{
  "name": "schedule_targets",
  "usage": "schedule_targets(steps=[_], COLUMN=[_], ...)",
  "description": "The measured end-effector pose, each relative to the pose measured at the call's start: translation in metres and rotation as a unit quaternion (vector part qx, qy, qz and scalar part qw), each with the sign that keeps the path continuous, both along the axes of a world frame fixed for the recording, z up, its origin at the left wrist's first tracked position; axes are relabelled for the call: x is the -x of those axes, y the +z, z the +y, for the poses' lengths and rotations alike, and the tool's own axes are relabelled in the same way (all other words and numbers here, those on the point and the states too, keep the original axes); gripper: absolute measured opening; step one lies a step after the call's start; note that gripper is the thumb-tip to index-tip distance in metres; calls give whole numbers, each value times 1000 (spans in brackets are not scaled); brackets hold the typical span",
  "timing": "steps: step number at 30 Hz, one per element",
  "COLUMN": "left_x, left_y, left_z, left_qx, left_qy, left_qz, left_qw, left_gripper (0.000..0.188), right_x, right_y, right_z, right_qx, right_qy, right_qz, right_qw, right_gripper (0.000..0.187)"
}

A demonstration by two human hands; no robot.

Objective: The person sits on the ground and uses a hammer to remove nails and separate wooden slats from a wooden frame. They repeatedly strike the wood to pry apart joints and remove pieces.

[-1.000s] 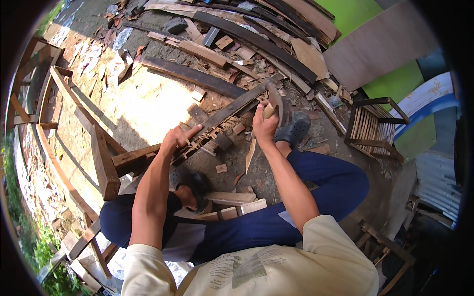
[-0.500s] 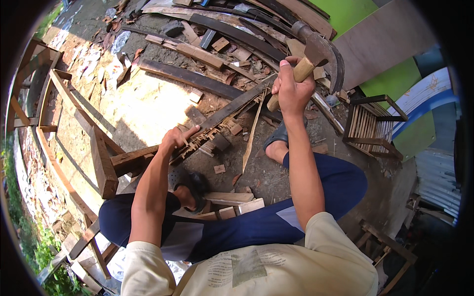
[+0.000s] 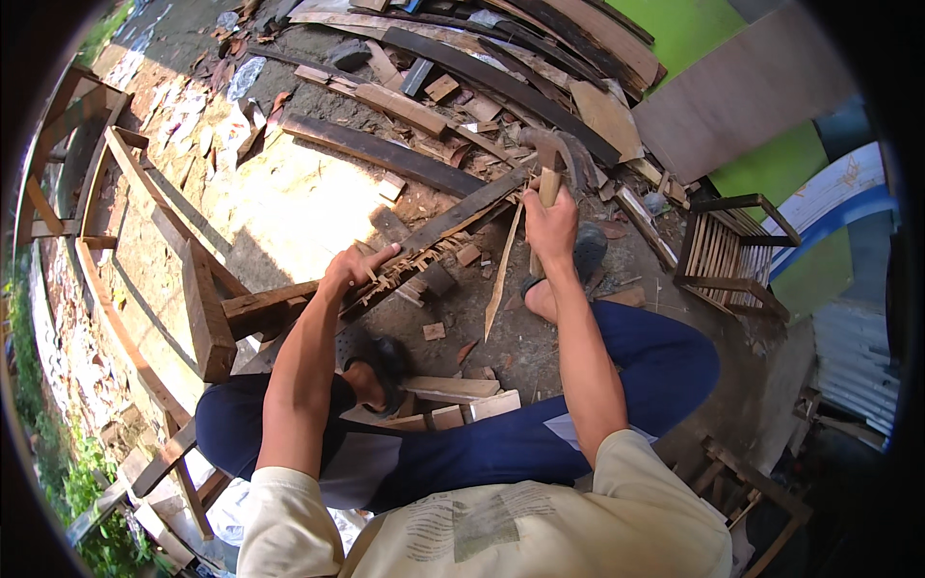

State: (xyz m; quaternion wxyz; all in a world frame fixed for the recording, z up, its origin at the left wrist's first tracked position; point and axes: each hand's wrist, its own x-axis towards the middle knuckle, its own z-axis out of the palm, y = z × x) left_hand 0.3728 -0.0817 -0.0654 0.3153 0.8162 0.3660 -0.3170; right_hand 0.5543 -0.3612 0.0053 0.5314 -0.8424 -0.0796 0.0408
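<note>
My left hand [image 3: 356, 268] grips a dark, long wooden board [image 3: 448, 220] that slants up to the right, its thumb lying along the top. The board's lower edge is split into ragged splinters [image 3: 409, 267]. Wrapped round the wooden handle of a claw hammer [image 3: 548, 186] is my right hand [image 3: 552, 229]. The rusty hammer head is down by the board's far end; whether it touches the wood I cannot tell. A long thin sliver of wood [image 3: 503, 275] hangs down just left of my right hand.
Planks and scrap wood [image 3: 482, 77] lie piled at the far side. A wooden frame [image 3: 207, 318] stands at the left. To the right is a small slatted wooden stool [image 3: 737, 250]. Short wood blocks [image 3: 453, 388] lie between my feet, which wear dark clogs [image 3: 381, 371].
My right hand has swung the hammer downward and to the left, from a raised position to the board's far end. My left hand keeps its grip on the board.
</note>
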Motion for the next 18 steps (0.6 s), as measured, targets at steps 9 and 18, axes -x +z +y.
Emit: schedule_targets(steps=[9,18], left_x=[-15,-1], left_y=[16,-6], left_z=[-16,0], left_qx=[10,31], left_qy=[-52,5], left_qz=[3,22], left_qw=[999,999], left_gripper=[105,98], right_x=[59,-1], right_y=[-184,-1], right_z=[-27,4], right_qx=[168,-28], right_qy=[-21,-27], right_qz=[-44,-16], right_qw=[985,999], right_gripper=[15,14])
